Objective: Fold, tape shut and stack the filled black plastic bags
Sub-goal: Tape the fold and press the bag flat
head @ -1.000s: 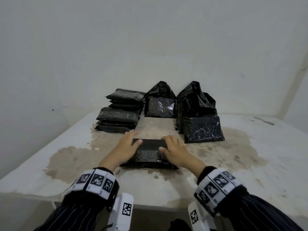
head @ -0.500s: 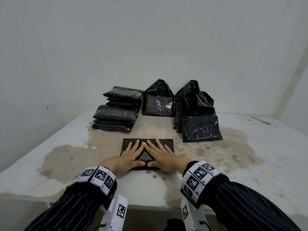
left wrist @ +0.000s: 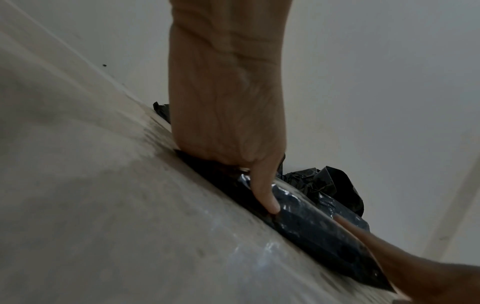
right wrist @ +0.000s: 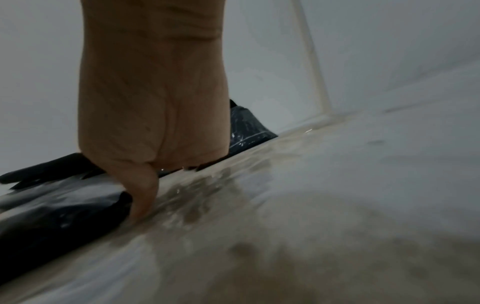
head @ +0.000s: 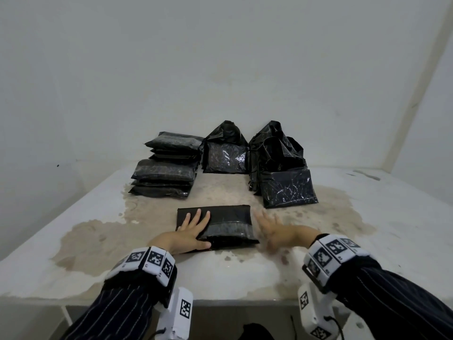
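Note:
A folded black bag (head: 228, 223) lies flat on the table in front of me, with a shiny band of tape across its near half. My left hand (head: 193, 228) presses flat on its left part, fingers straight and the thumb along the near edge (left wrist: 265, 197). My right hand (head: 272, 229) lies flat and blurred on the table just right of the bag, its thumb at the bag's right end (right wrist: 142, 197). A stack of folded bags (head: 169, 170) stands at the back left. Unfolded filled bags stand at the back middle (head: 225, 153) and back right (head: 284, 177).
The stained white table (head: 367, 217) sits in a corner between white walls. Its front edge (head: 220, 300) is close to my wrists. Bare table surface lies left and right of the folded bag.
Both hands were pressing side by side on the middle of the bag. They have slid apart: the left to the bag's left part, the right off its right end onto the table.

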